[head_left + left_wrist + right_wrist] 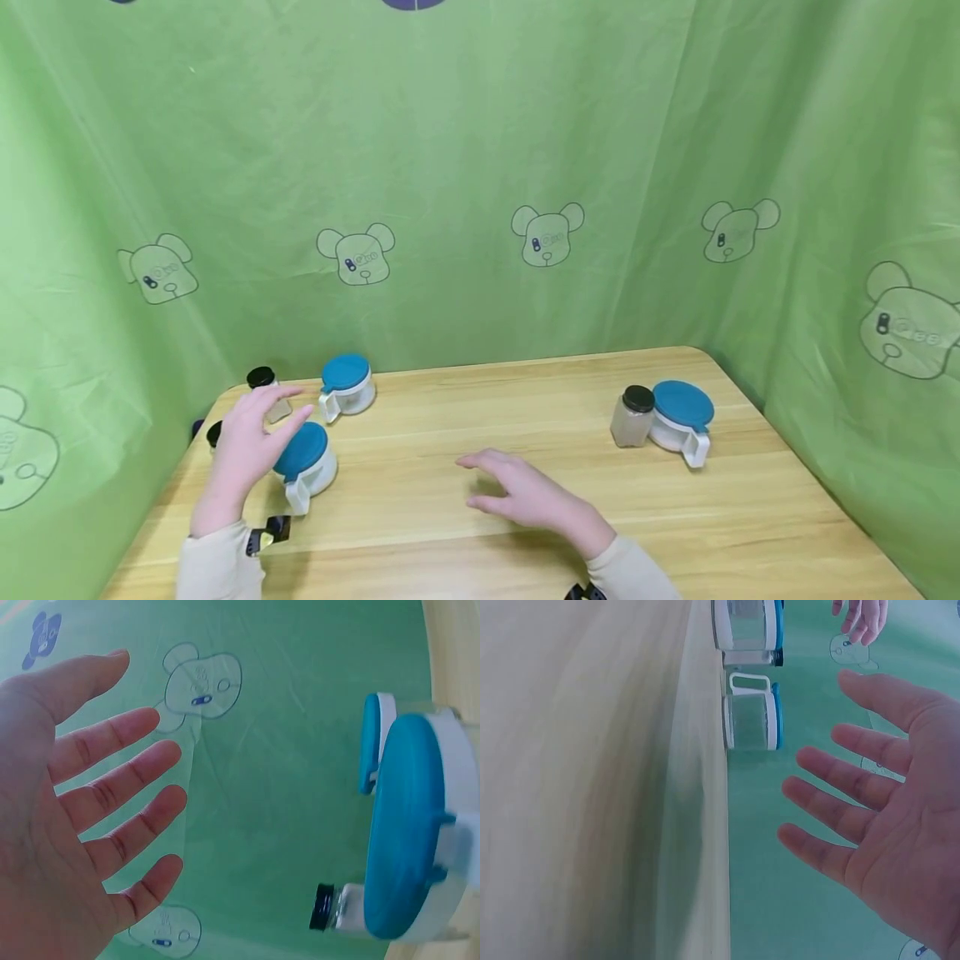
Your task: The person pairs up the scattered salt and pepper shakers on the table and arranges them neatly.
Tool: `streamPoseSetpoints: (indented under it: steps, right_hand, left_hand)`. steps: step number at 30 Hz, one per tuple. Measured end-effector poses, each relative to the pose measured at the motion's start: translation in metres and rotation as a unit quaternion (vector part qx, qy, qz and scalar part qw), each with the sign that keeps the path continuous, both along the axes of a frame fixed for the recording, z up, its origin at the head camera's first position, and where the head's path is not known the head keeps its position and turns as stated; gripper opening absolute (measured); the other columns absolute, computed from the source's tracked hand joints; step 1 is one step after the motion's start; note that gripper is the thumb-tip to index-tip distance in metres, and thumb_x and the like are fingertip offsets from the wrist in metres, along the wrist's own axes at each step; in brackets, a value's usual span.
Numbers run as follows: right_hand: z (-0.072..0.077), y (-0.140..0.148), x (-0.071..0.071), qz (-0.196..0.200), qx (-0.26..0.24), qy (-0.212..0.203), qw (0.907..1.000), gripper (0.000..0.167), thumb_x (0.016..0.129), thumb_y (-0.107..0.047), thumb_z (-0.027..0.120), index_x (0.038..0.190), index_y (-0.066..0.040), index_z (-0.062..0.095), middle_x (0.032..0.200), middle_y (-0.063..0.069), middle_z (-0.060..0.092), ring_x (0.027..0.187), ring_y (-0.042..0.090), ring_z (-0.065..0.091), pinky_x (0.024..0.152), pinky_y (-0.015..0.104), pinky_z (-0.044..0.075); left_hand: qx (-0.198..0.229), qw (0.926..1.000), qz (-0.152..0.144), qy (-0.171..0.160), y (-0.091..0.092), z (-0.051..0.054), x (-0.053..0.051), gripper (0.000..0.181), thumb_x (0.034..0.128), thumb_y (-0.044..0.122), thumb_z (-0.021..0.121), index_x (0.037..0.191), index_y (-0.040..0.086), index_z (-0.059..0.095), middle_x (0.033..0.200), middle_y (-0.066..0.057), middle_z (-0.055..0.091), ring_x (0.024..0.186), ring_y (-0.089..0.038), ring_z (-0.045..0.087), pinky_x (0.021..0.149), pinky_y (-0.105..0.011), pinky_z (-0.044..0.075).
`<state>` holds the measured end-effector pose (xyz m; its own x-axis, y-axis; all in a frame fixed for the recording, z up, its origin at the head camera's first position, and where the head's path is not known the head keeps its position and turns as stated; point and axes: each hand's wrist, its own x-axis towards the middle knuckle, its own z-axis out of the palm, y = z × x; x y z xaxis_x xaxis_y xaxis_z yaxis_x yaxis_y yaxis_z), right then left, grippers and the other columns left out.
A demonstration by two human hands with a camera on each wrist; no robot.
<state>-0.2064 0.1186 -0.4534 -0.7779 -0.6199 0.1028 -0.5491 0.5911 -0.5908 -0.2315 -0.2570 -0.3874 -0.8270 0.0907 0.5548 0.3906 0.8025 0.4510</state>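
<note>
Standing near left hand [247, 440] — lidded jar [308, 454]

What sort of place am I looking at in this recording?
Probably a staged recording booth: green curtain-like sheeting printed with cartoon animal heads surrounds the far side and both sides of a wooden table, where blue-lidded containers and black-capped jars stand.

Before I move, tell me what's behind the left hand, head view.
A black-capped jar, another black cap and a blue-lidded jar show in part. The left hand covers the rest; whatever else is there cannot be seen.
</note>
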Motion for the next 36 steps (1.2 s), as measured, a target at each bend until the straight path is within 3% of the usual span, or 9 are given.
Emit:
streamPoseSetpoints:
  steps: [11,22,29,36]
  right_hand:
    - [0.003,-0.027,-0.002,0.014,0.003,0.022,0.9996,0.054,0.095,-0.036,0.061,0.143,-0.016,0.048,0.143,0.001,0.054,0.132,0.021,0.051,0.112,0.042,0.04]
    - [0.006,-0.056,-0.008,0.023,-0.004,0.034,0.9991,0.055,0.096,-0.039,0.059,0.143,-0.015,0.047,0.142,0.002,0.054,0.132,0.019,0.051,0.112,0.038,0.041]
    - [0.004,-0.079,-0.012,0.035,-0.002,0.045,0.9983,0.056,0.096,-0.041,0.059,0.144,-0.016,0.046,0.143,0.002,0.054,0.131,0.018,0.052,0.112,0.036,0.042]
    - [0.001,-0.102,-0.016,0.018,-0.01,0.037,0.9991,0.062,0.095,-0.049,0.056,0.146,-0.017,0.043,0.144,0.003,0.051,0.132,0.019,0.05,0.112,0.037,0.041]
  left_hand:
    - [0.015,0.9995,0.026,-0.011,-0.017,0.005,0.007,0.034,0.0903,0.025,0.07,0.117,0.004,0.067,0.12,-0.02,0.066,0.112,-0.038,0.053,0.093,-0.055,0.039]
    - [0.026,0.9976,0.063,-0.01,-0.039,0.002,0.01,0.04,0.0901,0.028,0.07,0.121,0.004,0.064,0.124,-0.024,0.063,0.117,-0.046,0.049,0.095,-0.063,0.033]
    - [0.037,0.9951,0.085,-0.036,-0.053,-0.002,0.01,0.047,0.0926,0.033,0.066,0.127,0.001,0.061,0.128,-0.026,0.06,0.118,-0.046,0.047,0.096,-0.064,0.032]
    - [0.051,0.9899,0.11,-0.074,-0.067,-0.007,0.011,0.052,0.095,0.037,0.062,0.132,0.0,0.056,0.133,-0.028,0.055,0.121,-0.048,0.044,0.096,-0.065,0.032]
